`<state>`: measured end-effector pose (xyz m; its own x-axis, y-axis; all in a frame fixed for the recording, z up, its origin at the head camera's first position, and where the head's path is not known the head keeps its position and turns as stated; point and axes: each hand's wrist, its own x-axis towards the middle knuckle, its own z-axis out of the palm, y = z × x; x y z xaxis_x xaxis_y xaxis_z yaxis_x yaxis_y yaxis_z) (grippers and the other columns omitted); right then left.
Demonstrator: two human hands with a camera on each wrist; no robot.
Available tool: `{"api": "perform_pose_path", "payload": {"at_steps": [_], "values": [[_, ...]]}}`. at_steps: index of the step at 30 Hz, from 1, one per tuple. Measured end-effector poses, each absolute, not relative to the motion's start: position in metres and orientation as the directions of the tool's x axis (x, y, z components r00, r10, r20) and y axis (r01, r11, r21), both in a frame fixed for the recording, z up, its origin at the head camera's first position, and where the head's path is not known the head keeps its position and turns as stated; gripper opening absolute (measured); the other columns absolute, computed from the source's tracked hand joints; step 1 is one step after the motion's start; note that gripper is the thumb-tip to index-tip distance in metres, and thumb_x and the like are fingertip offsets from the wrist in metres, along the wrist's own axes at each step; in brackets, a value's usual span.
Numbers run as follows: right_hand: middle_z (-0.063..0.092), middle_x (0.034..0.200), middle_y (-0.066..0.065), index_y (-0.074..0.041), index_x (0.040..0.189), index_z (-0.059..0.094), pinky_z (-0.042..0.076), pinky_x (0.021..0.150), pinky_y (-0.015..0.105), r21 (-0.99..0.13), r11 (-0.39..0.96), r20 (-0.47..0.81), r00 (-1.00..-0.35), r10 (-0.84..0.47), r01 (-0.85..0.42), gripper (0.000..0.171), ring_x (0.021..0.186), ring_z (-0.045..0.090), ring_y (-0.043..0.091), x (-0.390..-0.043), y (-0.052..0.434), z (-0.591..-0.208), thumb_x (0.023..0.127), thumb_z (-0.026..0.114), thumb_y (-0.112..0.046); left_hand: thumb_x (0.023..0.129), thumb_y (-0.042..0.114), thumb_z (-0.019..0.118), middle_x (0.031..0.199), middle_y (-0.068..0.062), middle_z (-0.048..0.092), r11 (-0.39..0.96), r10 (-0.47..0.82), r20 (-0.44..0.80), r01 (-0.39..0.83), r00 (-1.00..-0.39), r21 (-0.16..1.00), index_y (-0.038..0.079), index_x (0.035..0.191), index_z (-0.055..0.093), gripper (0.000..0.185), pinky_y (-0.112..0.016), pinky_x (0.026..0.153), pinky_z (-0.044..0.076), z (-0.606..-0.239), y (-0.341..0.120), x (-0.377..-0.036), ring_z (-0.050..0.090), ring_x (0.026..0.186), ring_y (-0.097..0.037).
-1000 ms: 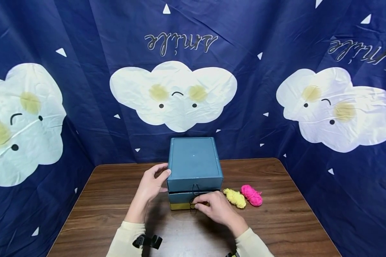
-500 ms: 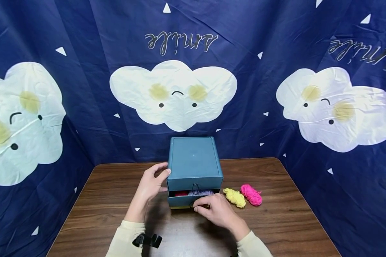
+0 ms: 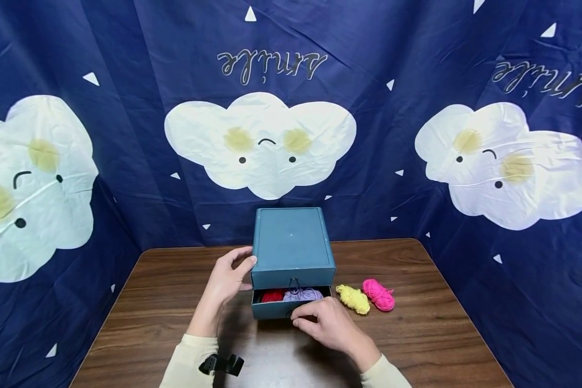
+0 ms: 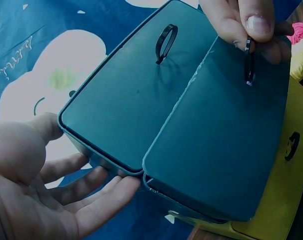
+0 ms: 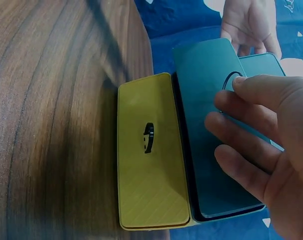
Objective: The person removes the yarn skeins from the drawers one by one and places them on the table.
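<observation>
A teal drawer box [image 3: 292,242] stands at the back middle of the wooden table [image 3: 431,334]. My left hand [image 3: 230,277] presses against its left side, fingers fairly straight [image 4: 91,200], thumb near the front corner. My right hand [image 3: 320,320] pinches the black loop pull [image 4: 249,55] of the middle teal drawer [image 3: 271,310], which is drawn part way out. Red yarn [image 3: 273,295] and purple yarn [image 3: 302,294] lie inside it. The top drawer [image 4: 126,95] is closed. Below, the yellow bottom drawer [image 5: 149,150] shows its own loop pull [image 5: 148,138].
A yellow yarn ball [image 3: 353,298] and a pink yarn ball [image 3: 379,294] lie on the table just right of the box. A dark blue cloth with white clouds [image 3: 259,143] hangs behind and on both sides. The table's edges are near the cloth.
My right hand has pulled the middle drawer outward toward me, and the red and purple yarn inside has come into view. The left hand has stayed on the box's side.
</observation>
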<state>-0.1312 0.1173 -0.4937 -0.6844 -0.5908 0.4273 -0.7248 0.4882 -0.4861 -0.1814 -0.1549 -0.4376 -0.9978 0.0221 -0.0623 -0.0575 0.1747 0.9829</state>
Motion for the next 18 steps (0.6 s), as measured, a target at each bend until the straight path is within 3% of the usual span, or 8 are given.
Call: {"api": "perform_pose_path", "payload": {"at_steps": [6,18], "values": [[0.077,0.095,-0.017,-0.028,0.095,0.080,0.053,0.076,0.010,-0.467,0.484,0.444,-0.670,-0.595,-0.740,0.006,0.088,0.067,-0.008,-0.126,0.118,-0.493,0.093,0.077,-0.024,0.103,0.025,0.063,0.147,-0.020,0.054,0.175,0.023,-0.062,-0.057,-0.998,0.983,0.007,0.145,0.055,0.047,-0.048,0.074,0.065,-0.439,-0.155,-0.183,0.057,0.125,-0.035],[0.077,0.095,-0.016,-0.026,0.096,0.080,0.054,0.077,0.009,-0.484,0.439,0.453,-0.646,-0.614,-0.757,0.009,0.089,0.067,-0.009,-0.118,0.119,-0.493,0.093,0.077,-0.019,0.104,0.024,0.063,0.146,-0.020,0.055,0.175,0.025,-0.059,-0.054,-0.998,0.983,0.007,0.146,0.055,0.046,-0.050,0.076,0.065,-0.438,-0.155,-0.182,0.057,0.126,-0.036]]}}
